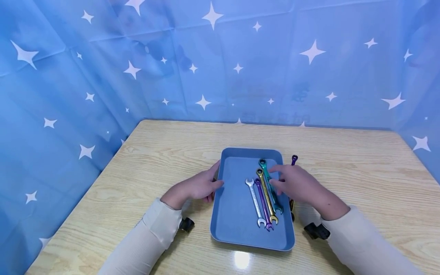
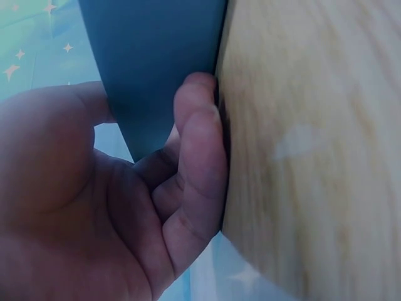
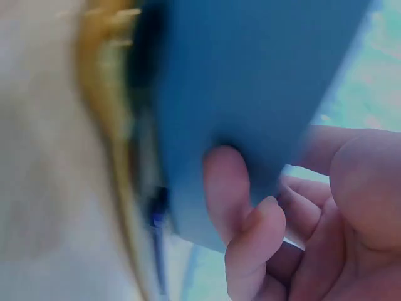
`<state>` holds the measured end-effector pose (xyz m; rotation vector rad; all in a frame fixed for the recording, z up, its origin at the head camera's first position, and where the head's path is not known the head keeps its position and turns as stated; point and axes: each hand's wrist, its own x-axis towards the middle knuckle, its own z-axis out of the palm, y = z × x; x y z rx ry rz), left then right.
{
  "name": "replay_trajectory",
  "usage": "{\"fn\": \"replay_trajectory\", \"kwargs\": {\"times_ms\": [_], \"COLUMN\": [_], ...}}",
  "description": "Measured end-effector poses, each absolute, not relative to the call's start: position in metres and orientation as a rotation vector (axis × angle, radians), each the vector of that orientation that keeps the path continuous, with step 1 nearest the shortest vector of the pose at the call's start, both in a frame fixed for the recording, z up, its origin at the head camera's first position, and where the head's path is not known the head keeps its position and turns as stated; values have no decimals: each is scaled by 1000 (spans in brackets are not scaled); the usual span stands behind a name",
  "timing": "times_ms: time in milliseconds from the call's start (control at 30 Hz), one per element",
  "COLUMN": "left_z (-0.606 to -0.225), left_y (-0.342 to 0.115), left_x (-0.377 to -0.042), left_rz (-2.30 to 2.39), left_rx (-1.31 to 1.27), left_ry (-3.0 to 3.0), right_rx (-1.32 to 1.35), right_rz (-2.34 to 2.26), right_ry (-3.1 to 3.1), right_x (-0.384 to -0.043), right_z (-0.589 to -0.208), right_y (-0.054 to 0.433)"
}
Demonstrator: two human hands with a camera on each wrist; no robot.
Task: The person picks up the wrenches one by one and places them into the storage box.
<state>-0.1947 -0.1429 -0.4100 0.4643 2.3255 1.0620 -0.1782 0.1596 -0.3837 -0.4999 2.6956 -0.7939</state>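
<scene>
As the tray [image 1: 233, 221] likely needs balanced support, left hand [image 1: 199, 185] and right hand [image 1: 298, 184] grip opposite sides, wrenches [image 1: 266, 194] between.

Glare spots the table [image 1: 165, 156]; the right wrist view blurs.

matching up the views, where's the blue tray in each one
Head: the blue tray is low, right of center.
Left wrist: top, left of center.
Right wrist: upper middle, reaching right.
Shared landmark: the wooden table, at right in the left wrist view, blurred at left in the right wrist view.
</scene>
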Motion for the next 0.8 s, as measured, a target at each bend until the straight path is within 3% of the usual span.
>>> {"fn": "replay_trajectory", "kwargs": {"times_ms": [333,800], "left_z": [-410,-410], "left_y": [-143,-144], "left_x": [-193,-195], "left_rz": [1057,1060], "left_rx": [467,470], "left_ry": [2329,2323], "right_rx": [-426,-446], "right_rz": [-869,-629], "right_ry": [2762,2890], "right_x": [-175,-187], "right_z": [-362,-374], "right_y": [180,206]}}
